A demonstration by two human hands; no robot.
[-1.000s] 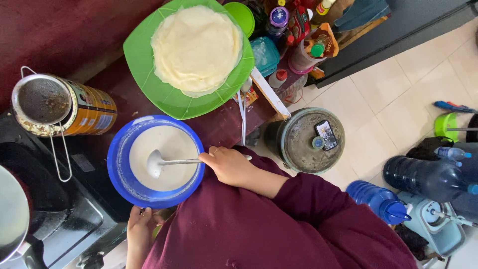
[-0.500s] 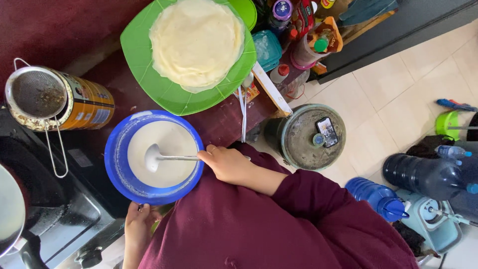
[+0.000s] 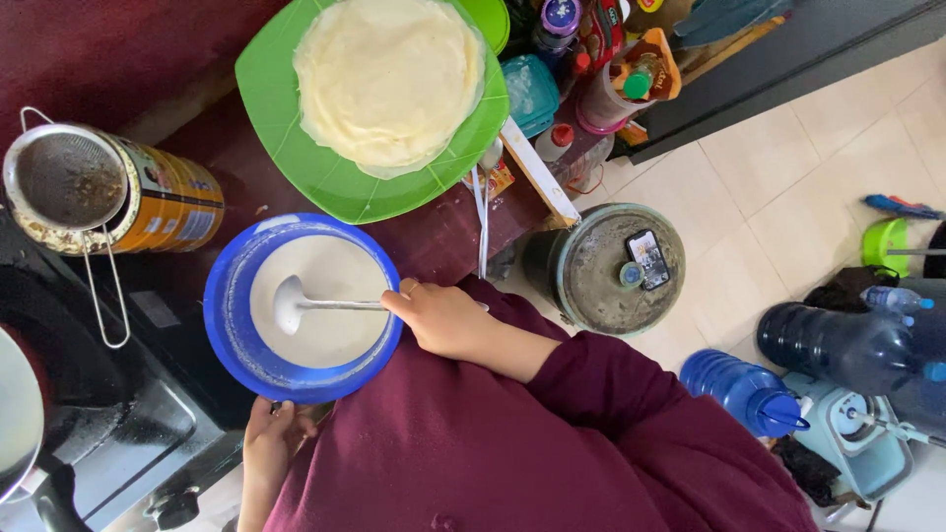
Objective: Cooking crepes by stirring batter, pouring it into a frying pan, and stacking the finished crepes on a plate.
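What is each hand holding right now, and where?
Right hand grips the ladle by its handle end; left hand holds the blue bowl at its near rim.

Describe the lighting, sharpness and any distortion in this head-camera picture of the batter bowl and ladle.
Head view: soft, even daylight; floor tiles bright, the stove corner dim. The blue bowl, ladle and right hand are sharp, with no motion blur. Slight wide-angle bending shows at the edges. Left hand sits partly shaded under the bowl.
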